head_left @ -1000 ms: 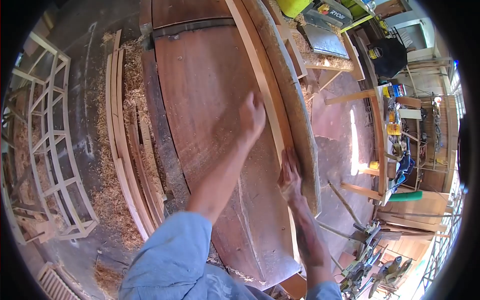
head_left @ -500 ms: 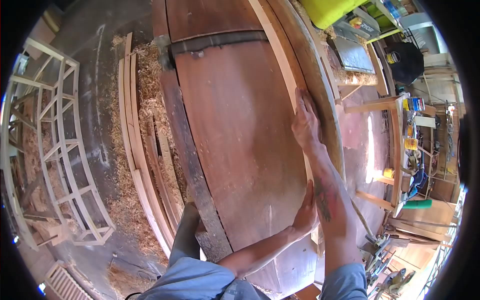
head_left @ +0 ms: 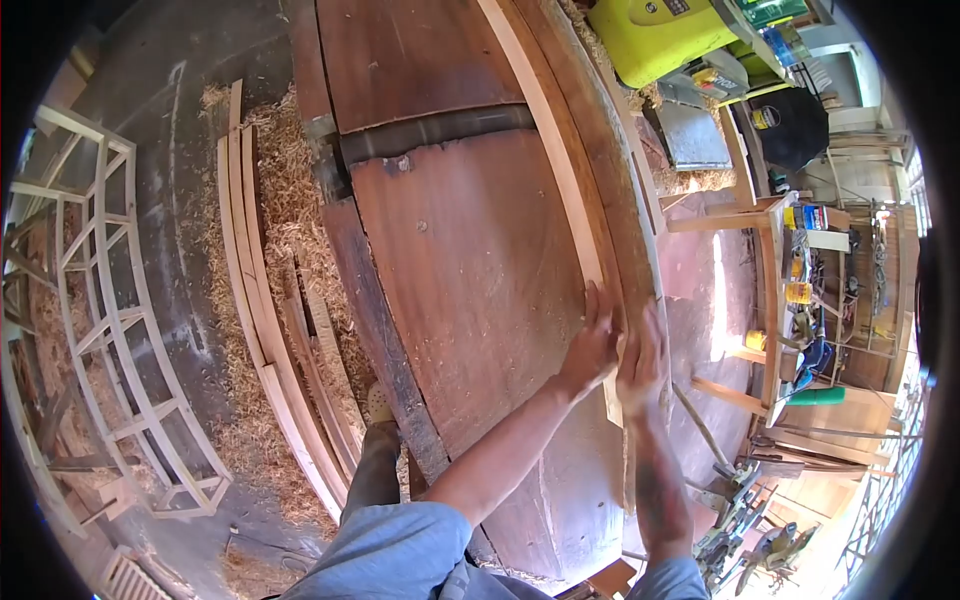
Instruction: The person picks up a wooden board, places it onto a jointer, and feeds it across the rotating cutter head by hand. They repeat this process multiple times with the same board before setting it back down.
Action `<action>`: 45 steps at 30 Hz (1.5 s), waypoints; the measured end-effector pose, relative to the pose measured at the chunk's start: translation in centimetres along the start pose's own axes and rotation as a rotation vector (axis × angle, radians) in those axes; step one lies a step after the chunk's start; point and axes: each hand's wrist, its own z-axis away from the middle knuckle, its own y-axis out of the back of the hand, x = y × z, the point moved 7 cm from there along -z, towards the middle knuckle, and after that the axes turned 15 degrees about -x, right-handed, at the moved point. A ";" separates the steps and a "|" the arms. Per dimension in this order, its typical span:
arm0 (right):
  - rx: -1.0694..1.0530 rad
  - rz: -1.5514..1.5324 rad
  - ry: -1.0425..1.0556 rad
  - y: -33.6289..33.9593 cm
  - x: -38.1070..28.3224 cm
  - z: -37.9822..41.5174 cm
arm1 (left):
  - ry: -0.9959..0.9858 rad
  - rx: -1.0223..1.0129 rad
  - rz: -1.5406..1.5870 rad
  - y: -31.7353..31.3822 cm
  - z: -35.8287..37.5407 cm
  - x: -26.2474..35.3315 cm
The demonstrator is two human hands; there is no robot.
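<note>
A long pale wooden strip (head_left: 548,140) runs lengthwise along the right side of a reddish-brown wooden workbench (head_left: 460,250). My left hand (head_left: 590,352) is on the strip near its close end, with the fingers bent over it. Right beside it, my right hand (head_left: 642,362) lies along the bench's raised right edge board (head_left: 605,170), fingers stretched forward and slightly blurred. Its palm side is hidden. The strip's near end (head_left: 613,405) shows below my hands.
Several pale planks (head_left: 255,290) lie among wood shavings (head_left: 290,200) on the floor at left. A slatted wooden frame (head_left: 120,300) stands farther left. At right are a yellow-green machine (head_left: 655,40) and a wooden side table (head_left: 772,300) with cans and tools.
My right hand has drawn back toward me and off the strip onto the edge board. My left hand has moved forward along the strip, so both hands are now side by side.
</note>
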 end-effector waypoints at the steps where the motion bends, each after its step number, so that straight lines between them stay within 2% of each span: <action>1: -0.048 0.034 -0.016 -0.3 0.3 2.3 | 0.107 -0.072 -0.009 0.3 -0.9 -0.6; 3: -0.221 0.020 -0.078 -2.5 2.0 7.3 | 0.141 -0.080 0.002 1.7 -2.4 -0.5; 4: -0.221 0.025 -0.074 -2.6 2.0 7.6 | 0.182 -0.089 0.008 2.2 -3.2 -0.7; 5: -0.310 0.041 -0.106 -3.3 2.0 7.7 | 0.051 0.020 -0.105 3.1 -4.2 -0.3; 6: -0.400 0.054 -0.139 -4.2 2.2 7.8 | 0.051 0.022 -0.106 3.2 -4.8 -0.9; 8: -0.329 0.080 -0.063 -5.2 2.5 6.0 | 0.114 -0.017 0.003 4.5 -6.0 -0.9; 10: -0.193 0.137 0.108 -5.8 1.9 3.6 | 0.057 0.028 -0.019 5.8 -7.7 -1.2; 11: -0.117 0.085 0.119 -6.0 1.9 2.5 | 0.001 0.076 -0.036 6.7 -8.5 -1.0; 15: -0.059 0.060 0.135 -6.7 1.5 -2.2 | -0.038 0.202 -0.230 11.3 -11.6 1.3; 17: -0.024 0.018 0.129 -6.8 1.5 -4.7 | 0.491 -0.212 -0.044 13.3 -11.9 1.7; 18: -0.032 0.027 0.134 -7.0 1.5 -5.9 | 0.487 -0.210 -0.031 13.8 -11.1 1.4; 20: -0.064 -0.073 0.074 -7.5 2.1 -8.5 | 0.255 -0.060 -0.021 14.7 -9.0 1.6; 22: -0.035 -0.058 0.081 -7.3 1.6 -11.2 | 0.223 0.001 0.131 13.4 -5.2 -1.7; 24: -0.070 -0.037 0.087 -7.5 1.2 -14.1 | -0.024 0.198 -0.072 14.7 -0.3 -0.2; 28: -0.050 -0.016 0.128 -7.9 1.6 -18.6 | -0.073 0.257 -0.203 17.1 6.9 1.2; 32: -0.098 -0.002 0.103 -8.7 1.9 -22.3 | -0.055 0.230 -0.242 19.7 10.5 1.8; 37: -0.039 0.006 0.145 -9.4 1.7 -26.2 | 0.012 0.098 -0.264 20.0 10.8 2.1; 45: -0.033 0.041 0.177 -10.3 1.7 -33.2 | -0.019 0.129 -0.352 19.5 10.5 2.2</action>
